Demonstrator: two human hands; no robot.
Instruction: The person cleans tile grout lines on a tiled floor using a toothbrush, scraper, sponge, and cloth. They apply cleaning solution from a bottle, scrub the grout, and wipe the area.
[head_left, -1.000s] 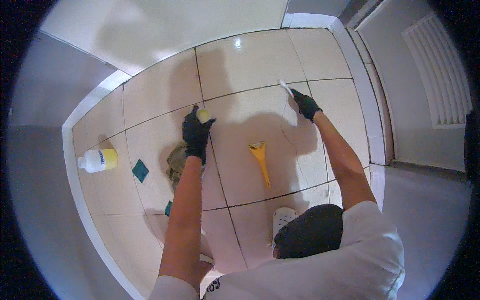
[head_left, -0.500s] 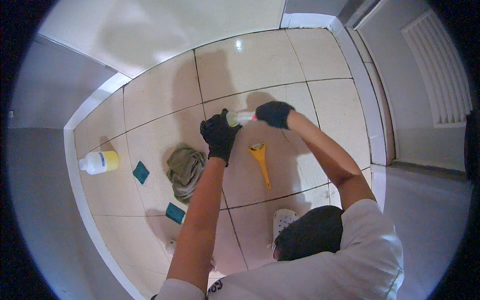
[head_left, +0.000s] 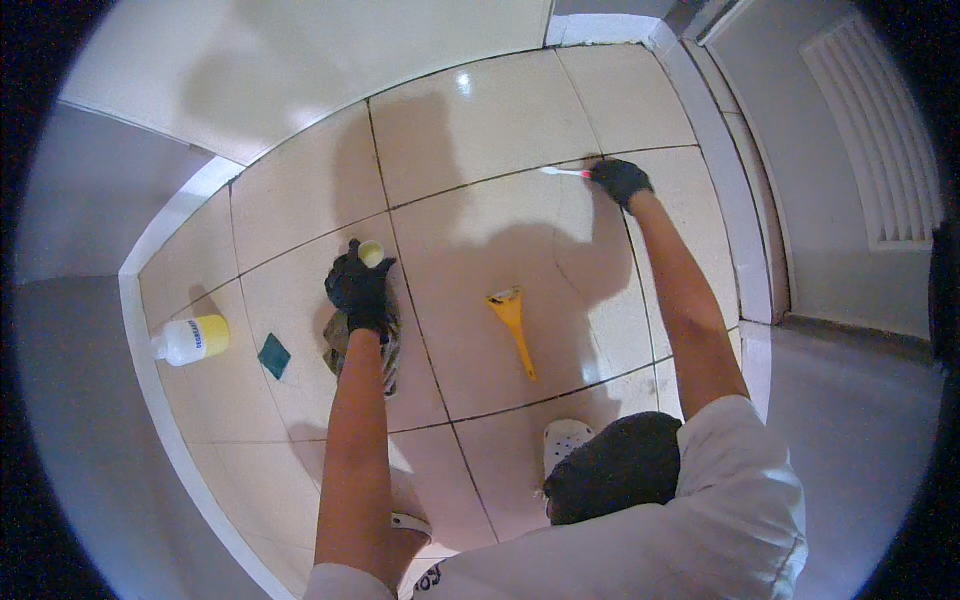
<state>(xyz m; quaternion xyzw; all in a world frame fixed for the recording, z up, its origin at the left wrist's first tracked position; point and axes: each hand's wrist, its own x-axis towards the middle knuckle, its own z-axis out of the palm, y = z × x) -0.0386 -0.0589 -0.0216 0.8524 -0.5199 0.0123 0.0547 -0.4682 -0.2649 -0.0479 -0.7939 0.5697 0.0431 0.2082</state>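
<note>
Black-gloved, the left hand grasps a small round cup with a pale yellowish inside, its round mouth turned up toward us, above a crumpled olive-grey cloth. We see the right hand, gloved alike, clenched around a slim brush, white toward its head and reddish by the fingers. The brush is over the smooth beige tiles, beside a dark grout line; its long axis runs nearly sideways, head pointing left. We cannot tell whether the bristles touch. Nearer the person, we find a yellow scraper, flared end pointing away, narrow handle pointing back. Leftward we note a flat, diamond-shaped green pad and a white-and-yellow bottle.
</note>
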